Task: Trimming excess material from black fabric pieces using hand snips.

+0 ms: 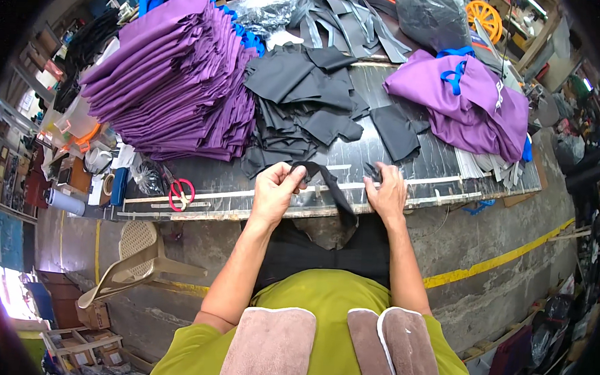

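Note:
My left hand (277, 188) is closed, thumb against fingers, on a black fabric strip (340, 206) that loops up and then hangs down over the table's front edge. To its right my right hand (387, 192) is curled, with small dark points showing by its fingertips; what it holds is too small to make out. Just beyond both hands lies a loose heap of black fabric pieces (305, 86). One more black piece (396, 133) lies apart, to the right of the heap.
A tall stack of folded purple fabric (173, 79) stands at the left of the worktable (231, 204). Red-handled scissors (181, 195) lie near its front edge. A purple bundle with blue straps (467, 101) sits at the right. A beige plastic chair (134, 253) stands on the floor at left.

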`<state>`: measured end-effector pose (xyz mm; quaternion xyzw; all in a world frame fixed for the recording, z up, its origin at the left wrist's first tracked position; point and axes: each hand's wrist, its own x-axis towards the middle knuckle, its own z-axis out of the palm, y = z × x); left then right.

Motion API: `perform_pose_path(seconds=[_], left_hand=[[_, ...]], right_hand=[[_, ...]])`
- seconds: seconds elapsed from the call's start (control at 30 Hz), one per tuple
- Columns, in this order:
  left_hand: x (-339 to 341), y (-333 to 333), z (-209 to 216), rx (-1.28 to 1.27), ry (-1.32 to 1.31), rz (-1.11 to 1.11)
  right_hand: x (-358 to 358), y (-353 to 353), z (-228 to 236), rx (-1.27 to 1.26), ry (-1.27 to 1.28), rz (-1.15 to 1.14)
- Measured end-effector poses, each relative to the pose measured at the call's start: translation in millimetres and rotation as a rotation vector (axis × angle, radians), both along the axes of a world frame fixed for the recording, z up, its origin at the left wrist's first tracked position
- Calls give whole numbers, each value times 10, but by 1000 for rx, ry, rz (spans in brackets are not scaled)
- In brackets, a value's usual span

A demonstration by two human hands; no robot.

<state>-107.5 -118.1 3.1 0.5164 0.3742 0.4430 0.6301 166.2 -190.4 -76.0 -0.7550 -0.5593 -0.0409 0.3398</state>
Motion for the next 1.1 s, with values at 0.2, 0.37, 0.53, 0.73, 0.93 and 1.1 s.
perform_pose_path(seconds=[0.2, 0.37, 0.53, 0.73, 0.93, 1.1], left_hand=[[14, -21, -63, -58, -66, 74], [131, -100, -95, 55, 7, 161], [282, -202, 22, 89, -64, 171], [171, -432, -21, 209, 326, -197], [190, -500, -282, 46, 101, -88], [123, -397, -235, -409, -240, -299]], right_hand=[[-246, -82, 282, 287, 439, 266], [-800, -371, 1072, 171, 645, 585], [-972, -291, 777, 222, 596, 410], [-917, -247, 685, 167, 1325, 382], [-624, -260, 560, -32, 1110, 415], [-727, -255, 580, 133, 642, 268]])
